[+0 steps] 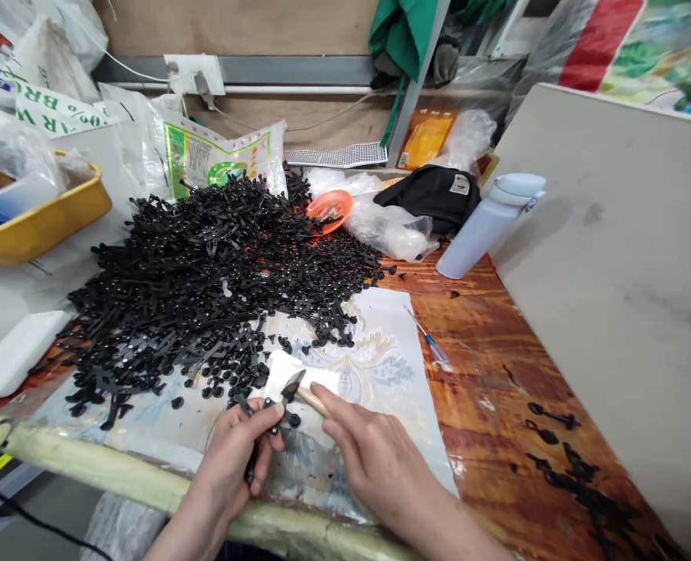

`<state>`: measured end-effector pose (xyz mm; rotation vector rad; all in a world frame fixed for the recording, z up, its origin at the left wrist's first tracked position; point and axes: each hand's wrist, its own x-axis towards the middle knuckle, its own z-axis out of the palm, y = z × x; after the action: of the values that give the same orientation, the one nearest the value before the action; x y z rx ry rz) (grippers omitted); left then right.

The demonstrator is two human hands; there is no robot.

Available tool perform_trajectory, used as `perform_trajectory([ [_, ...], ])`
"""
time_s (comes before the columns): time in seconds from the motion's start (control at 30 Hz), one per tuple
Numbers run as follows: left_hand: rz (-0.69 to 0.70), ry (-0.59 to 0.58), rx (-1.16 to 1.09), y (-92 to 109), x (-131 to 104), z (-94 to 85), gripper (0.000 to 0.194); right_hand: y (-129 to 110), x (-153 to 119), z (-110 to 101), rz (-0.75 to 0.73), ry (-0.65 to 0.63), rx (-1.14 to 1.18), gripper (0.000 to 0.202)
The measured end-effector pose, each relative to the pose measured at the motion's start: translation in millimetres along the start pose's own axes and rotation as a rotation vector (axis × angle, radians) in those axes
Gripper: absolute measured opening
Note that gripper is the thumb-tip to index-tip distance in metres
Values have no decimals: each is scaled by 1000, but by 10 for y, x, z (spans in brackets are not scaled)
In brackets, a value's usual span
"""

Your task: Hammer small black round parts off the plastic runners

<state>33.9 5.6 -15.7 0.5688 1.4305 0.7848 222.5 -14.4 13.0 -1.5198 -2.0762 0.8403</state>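
Observation:
In the head view, my left hand point(243, 444) is closed on a black plastic part point(272, 413) with small round ends, pinched under the thumb. My right hand point(374, 452) grips a knife point(313, 399) by its light wooden handle. The dark blade point(292, 385) points left and lies close to the black part; whether the two touch I cannot tell. Beneath the blade is a white pad point(322, 379) on the patterned sheet point(380, 343). A small black round piece point(293, 420) sits just right of my left fingers. A large heap of black plastic parts point(216, 265) rises beyond my hands.
A screwdriver point(432, 347) lies on the wooden tabletop point(474, 343) at right, with black parts point(590, 491) nearer the front. Further back stand a pale blue bottle point(479, 230), a black bag point(435, 195) and an orange dish point(342, 204). A grey panel point(614, 234) borders the right side.

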Motion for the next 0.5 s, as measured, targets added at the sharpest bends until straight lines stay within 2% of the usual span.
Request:
perform_trajectory([
  [0.07, -1, 4, 0, 11, -4, 6, 38, 1, 6, 4, 9, -18, 23, 46],
  [0.2, 5, -2, 21, 35, -7, 8, 38, -13, -8, 4, -24, 66, 61, 45],
  [0.33, -1, 14, -4, 40, -14, -10, 36, -17, -20, 35, 26, -24, -47, 46],
  [0.5, 4, 6, -11, 42, -24, -14, 35, -51, -40, 72, -4, 95, 23, 47],
])
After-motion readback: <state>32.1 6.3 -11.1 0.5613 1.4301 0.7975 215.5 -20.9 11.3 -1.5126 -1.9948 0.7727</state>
